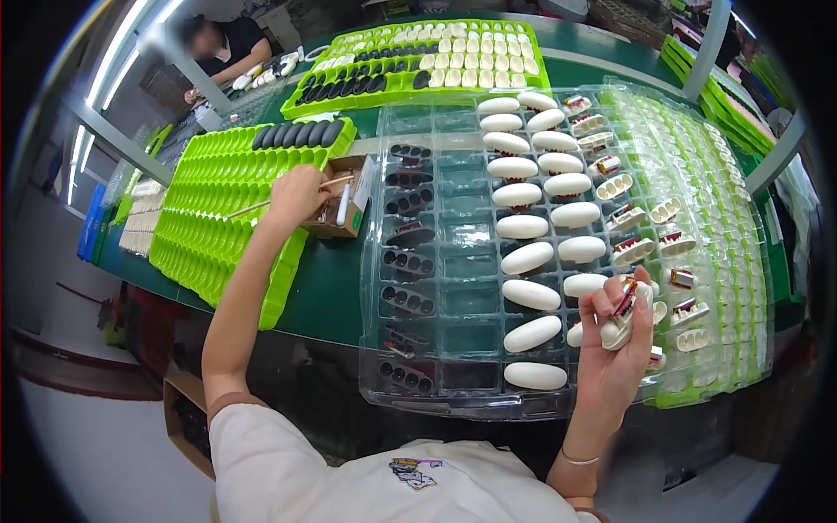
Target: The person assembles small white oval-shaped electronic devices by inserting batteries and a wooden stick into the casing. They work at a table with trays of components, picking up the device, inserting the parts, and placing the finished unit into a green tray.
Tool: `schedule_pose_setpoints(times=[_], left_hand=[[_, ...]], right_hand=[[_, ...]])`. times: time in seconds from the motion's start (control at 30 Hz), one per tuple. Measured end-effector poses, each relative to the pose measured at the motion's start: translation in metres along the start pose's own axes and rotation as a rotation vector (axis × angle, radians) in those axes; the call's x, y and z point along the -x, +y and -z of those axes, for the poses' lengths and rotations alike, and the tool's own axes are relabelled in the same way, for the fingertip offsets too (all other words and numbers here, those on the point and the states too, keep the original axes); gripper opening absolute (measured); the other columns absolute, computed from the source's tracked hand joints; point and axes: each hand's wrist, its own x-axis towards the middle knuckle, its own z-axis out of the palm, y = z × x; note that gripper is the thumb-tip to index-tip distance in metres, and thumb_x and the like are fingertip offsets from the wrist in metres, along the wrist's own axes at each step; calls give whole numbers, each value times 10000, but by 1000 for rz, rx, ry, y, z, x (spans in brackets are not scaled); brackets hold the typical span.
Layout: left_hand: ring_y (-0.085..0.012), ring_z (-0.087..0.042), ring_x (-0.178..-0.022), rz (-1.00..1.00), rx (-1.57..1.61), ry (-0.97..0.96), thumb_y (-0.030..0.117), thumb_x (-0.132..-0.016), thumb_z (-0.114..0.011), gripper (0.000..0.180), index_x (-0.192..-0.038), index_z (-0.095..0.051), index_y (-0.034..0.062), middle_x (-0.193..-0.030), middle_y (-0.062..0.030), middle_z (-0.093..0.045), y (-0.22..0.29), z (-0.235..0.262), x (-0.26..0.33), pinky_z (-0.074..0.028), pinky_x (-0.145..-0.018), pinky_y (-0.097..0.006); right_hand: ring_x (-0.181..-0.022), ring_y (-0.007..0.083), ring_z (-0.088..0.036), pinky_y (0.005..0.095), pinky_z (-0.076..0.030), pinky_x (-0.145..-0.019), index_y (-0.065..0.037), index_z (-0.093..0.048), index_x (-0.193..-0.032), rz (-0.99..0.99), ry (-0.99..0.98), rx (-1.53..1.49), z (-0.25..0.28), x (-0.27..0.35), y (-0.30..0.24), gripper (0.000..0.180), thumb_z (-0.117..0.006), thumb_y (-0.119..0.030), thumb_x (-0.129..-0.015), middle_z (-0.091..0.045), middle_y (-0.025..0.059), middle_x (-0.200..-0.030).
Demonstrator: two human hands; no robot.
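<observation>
Both hands work: at four o'clock, the right hand [608, 366] pinches a white casing [617, 333] above the clear tray [471, 301]; farther, at ten o'clock, the left hand [295, 193] seems closed around a thin stick [250, 209], by the cardboard box [349, 225]. The step appears to be reaching at the box; the next move would call for a steady pinch.

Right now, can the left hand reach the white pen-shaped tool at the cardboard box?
Probably yes: the left hand is beside the cardboard box and nothing covers the pen-shaped tool, though its grip seems to hold a thin stick.
</observation>
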Motion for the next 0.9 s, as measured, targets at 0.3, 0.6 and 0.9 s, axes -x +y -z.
schedule_pose_setpoints(times=[0.3, 0.6, 0.9], left_hand=[[-272, -579, -722, -284, -123, 51, 115, -640, -625, 57, -673, -604, 73, -780, -78, -570, -12, -10, -4, -456, -607, -387], [-264, -562, -736, -478, -57, -28, 151, -657, -606, 91, -688, -584, 69, -800, -60, -550, -25, 5, -7, -441, -608, -384], [-229, -570, -620, -343, 525, 135, 77, -659, -603, 97, -742, -598, 28, -656, -86, -589, 38, 62, 18, -434, -576, -314]], right_hand=[[-697, 118, -440, 312, -404, -767, -52, -363, -1105, -30, 13, -8, 5, 3, 0, 286, -452, -191, -871, -429, 60, -784], [-693, 109, -444, 325, -417, -793, -56, -365, -1106, -40, -1, 10, 10, 3, -1, 287, -455, -189, -868, -425, 54, -779], [-719, 132, -445, 312, -404, -781, -58, -366, -1101, -59, 54, -75, 3, 2, 2, 278, -447, -172, -861, -436, 66, -801]])
